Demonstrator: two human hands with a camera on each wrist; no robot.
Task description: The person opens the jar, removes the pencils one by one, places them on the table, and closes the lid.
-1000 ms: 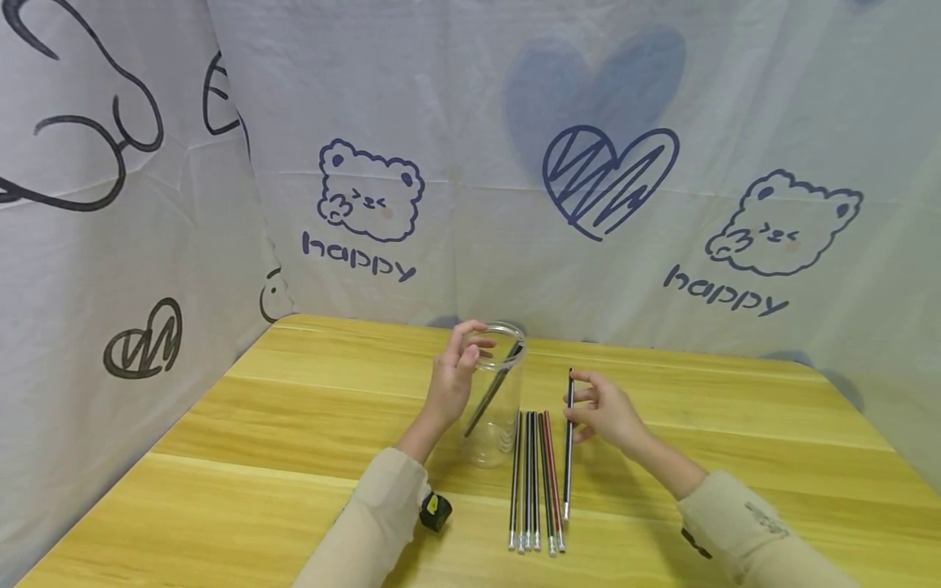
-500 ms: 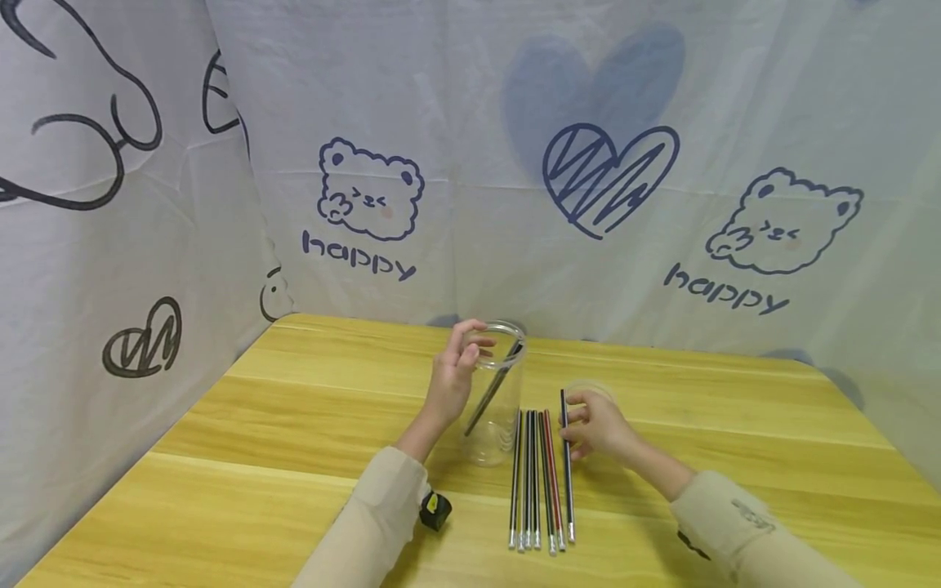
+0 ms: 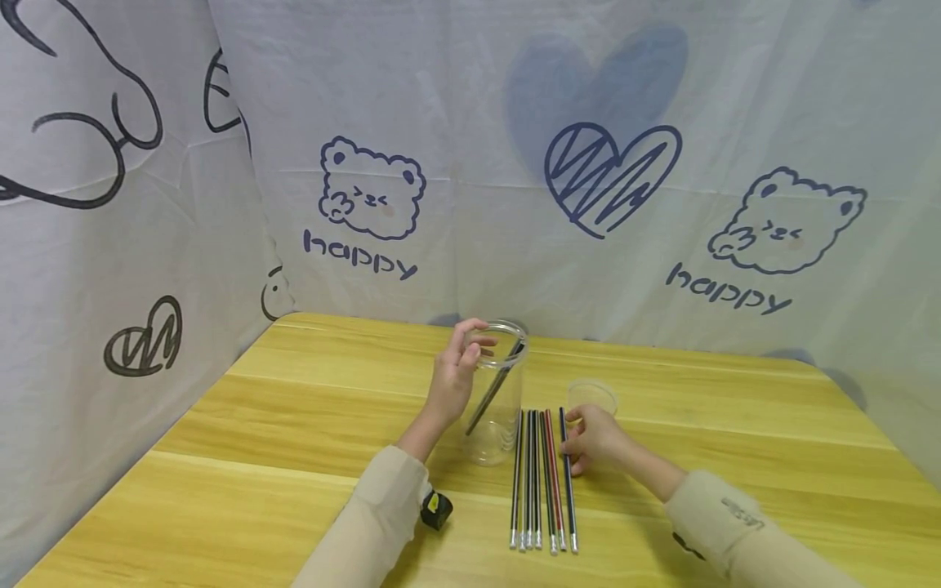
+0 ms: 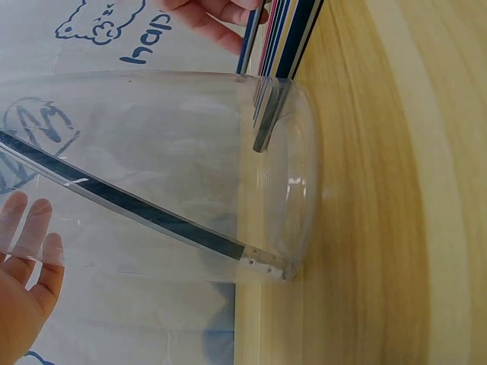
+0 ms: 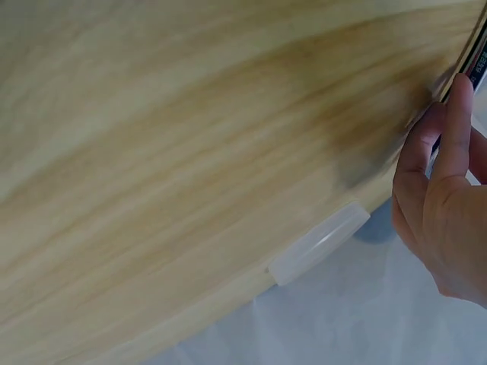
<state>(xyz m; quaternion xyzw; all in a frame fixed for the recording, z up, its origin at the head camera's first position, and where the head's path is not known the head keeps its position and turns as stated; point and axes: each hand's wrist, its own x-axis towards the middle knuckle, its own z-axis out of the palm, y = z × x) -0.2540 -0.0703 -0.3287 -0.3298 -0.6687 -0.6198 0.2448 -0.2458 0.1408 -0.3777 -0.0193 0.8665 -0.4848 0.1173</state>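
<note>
My left hand [image 3: 450, 377] holds a tall clear plastic jar [image 3: 507, 425] near its rim, thumb and fingers round the upper side. Inside the jar leans a dark striped pencil [image 4: 144, 203], its silver end down at the base. Right of the jar, several pencils [image 3: 535, 490], dark ones and a red one, lie side by side with silver ends toward me. My right hand [image 3: 595, 439] pinches a dark blue pencil [image 3: 571, 510] at the right end of this row, close over the table. In the right wrist view, that hand's fingertips [image 5: 461, 87] are at a dark pencil.
A round clear lid [image 3: 594, 392] lies on the wooden table [image 3: 294, 392] just behind my right hand. A white printed cloth [image 3: 470, 261] hangs behind the table and along its left side. A black strap piece [image 3: 436, 510] shows at my left cuff.
My right hand has come down and toward me with the dark blue pencil, bringing it level beside the row. The lid behind it now shows. The left hand and jar stay put.
</note>
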